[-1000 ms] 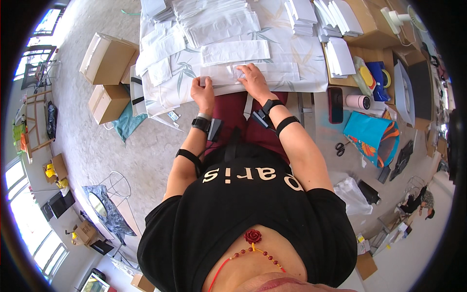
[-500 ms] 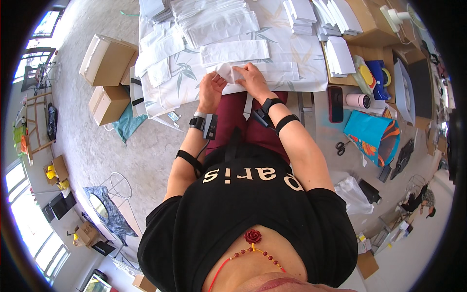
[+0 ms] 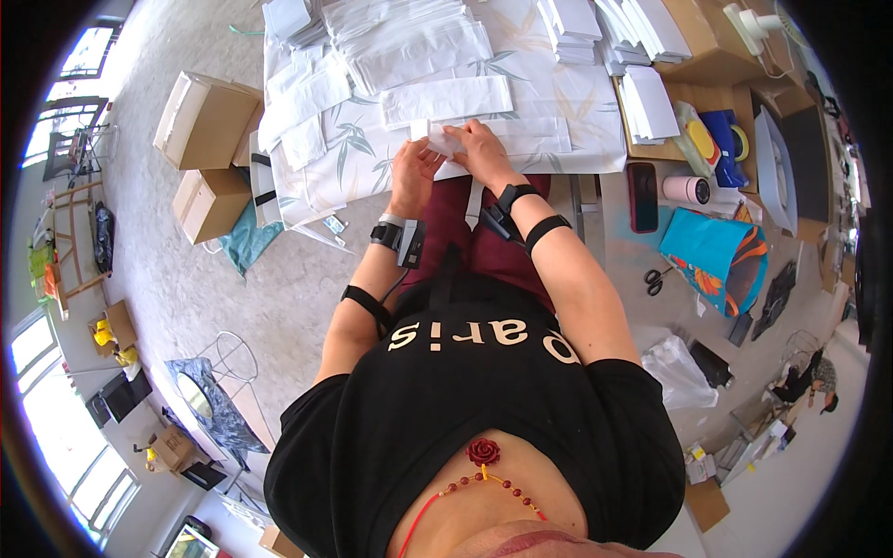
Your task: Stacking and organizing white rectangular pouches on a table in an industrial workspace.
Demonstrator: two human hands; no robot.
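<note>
A long, thin translucent white sleeve [image 3: 530, 136] lies along the near edge of the table, its left end raised between my hands. My right hand [image 3: 484, 153] pinches that end from above, with the fingers bent over it. My left hand [image 3: 415, 177] has its palm turned toward the sleeve and its curled fingertips on the end. Above those fingertips a small white flap [image 3: 420, 128] sticks up; whether it belongs to the sleeve I cannot tell. Just beyond lies a flat white packet [image 3: 446, 100].
Piles of white packets [image 3: 400, 46] cover the far part of the patterned tablecloth [image 3: 595, 139]. Stacks of white folded card [image 3: 648, 104] stand at the right, beside a phone [image 3: 642, 197], a pink cup [image 3: 686, 191] and scissors [image 3: 655, 279]. Cardboard boxes [image 3: 209, 121] stand on the left.
My left hand has shifted slightly right and turned. The sleeve's raised end has flattened somewhat, and a small white flap now shows above my left fingertips. My right hand stays nearly in place.
</note>
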